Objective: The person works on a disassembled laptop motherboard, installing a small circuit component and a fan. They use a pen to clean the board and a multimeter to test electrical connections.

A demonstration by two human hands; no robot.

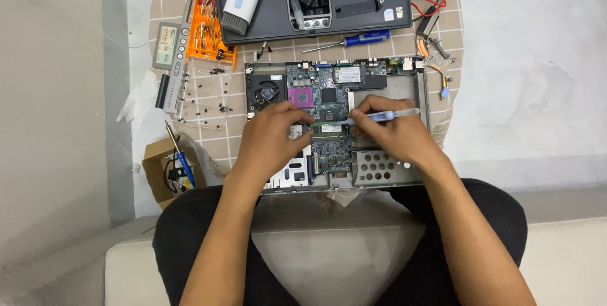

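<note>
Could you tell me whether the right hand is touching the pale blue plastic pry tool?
Touching. The head view shows the right hand with its fingers wrapped around the pale blue pry tool, whose tip points toward the green memory module.

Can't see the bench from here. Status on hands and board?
Left hand pressing on motherboard. Right hand gripping pale blue pry tool, tip at the green memory module. Nothing blocking.
</note>
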